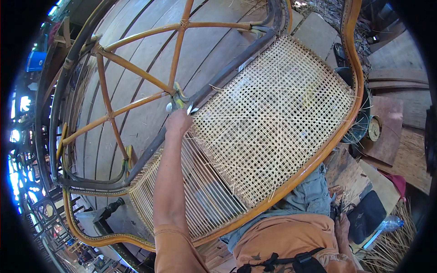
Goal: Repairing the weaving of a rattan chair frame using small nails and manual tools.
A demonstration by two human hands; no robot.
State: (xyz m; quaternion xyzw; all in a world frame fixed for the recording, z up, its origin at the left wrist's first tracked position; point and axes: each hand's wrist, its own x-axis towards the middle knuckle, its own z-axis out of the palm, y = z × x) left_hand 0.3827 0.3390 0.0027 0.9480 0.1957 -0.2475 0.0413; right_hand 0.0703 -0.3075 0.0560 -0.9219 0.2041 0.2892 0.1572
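One left hand [178,122] — fingers pinching metal pliers [182,103] at woven cane seat [273,113].

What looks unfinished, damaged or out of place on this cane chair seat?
The woven seat panel is only half done: its lower left has bare parallel strands. Loose strand ends stick out along the edges. The left hand holds a tool at the rim.
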